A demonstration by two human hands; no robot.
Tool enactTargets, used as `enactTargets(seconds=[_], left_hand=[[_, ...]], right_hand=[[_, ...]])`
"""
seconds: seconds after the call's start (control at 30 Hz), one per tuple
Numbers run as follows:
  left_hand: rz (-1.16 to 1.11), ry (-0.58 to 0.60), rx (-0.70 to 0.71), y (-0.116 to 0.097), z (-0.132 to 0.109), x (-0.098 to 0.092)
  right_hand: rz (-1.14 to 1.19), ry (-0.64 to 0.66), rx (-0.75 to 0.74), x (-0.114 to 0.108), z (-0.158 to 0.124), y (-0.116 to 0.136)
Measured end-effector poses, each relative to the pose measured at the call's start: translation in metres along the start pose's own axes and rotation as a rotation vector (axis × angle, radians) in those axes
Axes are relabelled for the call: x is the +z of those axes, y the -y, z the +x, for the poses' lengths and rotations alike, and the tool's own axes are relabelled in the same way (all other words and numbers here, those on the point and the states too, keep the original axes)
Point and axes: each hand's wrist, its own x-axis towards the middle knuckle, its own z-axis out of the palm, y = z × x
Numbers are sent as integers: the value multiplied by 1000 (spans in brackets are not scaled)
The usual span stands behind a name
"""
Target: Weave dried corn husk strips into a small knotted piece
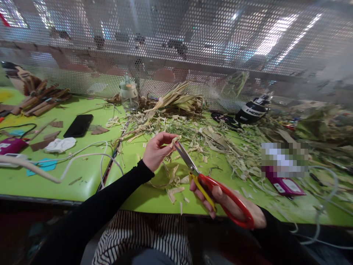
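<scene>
My left hand (pixel 157 150) pinches a small piece of dried corn husk (pixel 175 140) between thumb and fingertips, above the green tabletop (pixel 160 202). Wrapped around scissors (pixel 226 198) with one red handle and one yellow handle is my right hand (pixel 209 200). The scissor blades (pixel 187 158) point up and to the left, a little apart, with their tips at the husk piece. Below the hands lie curled husk strips (pixel 173 191). Behind them, shredded husk and green scraps (pixel 179 127) spread across the table.
A bundle of dry husks (pixel 179 101) lies at the back beside a clear bottle (pixel 128 94). Left are a black phone (pixel 78 125), crumpled white tissue (pixel 60 145), cables and brown strips (pixel 41 97). Right are a black bottle (pixel 253 109) and a purple box (pixel 286 184). Perforated metal sheeting (pixel 165 48) stands behind.
</scene>
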Motion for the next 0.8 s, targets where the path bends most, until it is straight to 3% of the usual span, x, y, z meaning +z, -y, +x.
enactTargets(seconds=[0.3,0.8], left_hand=[[15,20,33,1,-2,1],[42,12,-39,1,-3,2]], right_hand=[[-75,-68,3,-1,-2,-4],[-172,-156,42,-2,-3,-4]])
